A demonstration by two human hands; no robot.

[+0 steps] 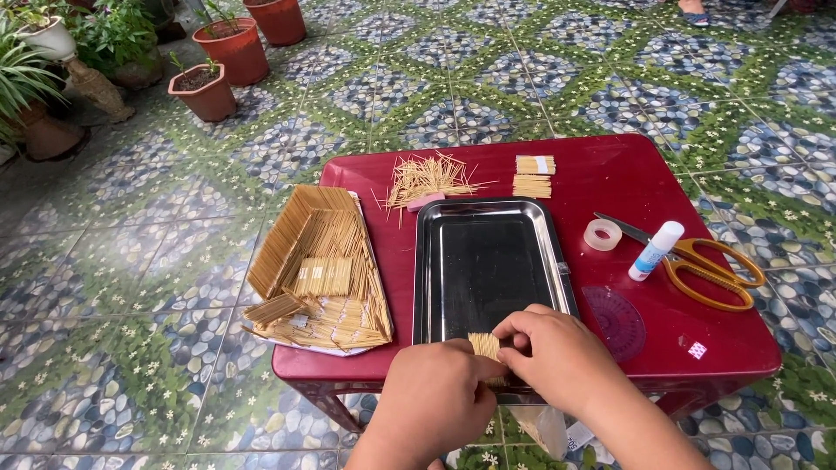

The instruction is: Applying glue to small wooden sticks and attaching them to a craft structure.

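A small flat panel of toothpicks [484,345] sits at the near edge of a shiny metal tray [433,261] on a dark red table [610,174]. My left hand [433,400] grips the panel from the left. My right hand [553,352] pinches it from the right, fingers curled over its edge. Left of the tray stands a partly built toothpick structure [318,265] with slanted walls and loose panels.
A loose toothpick pile [427,180] and two small toothpick panels [533,177] lie at the table's far side. A tape roll [602,234], glue tube [656,251], yellow-handled scissors [710,271] and a purple protractor [616,320] lie to the right. Potted plants [209,87] stand on the tiled floor.
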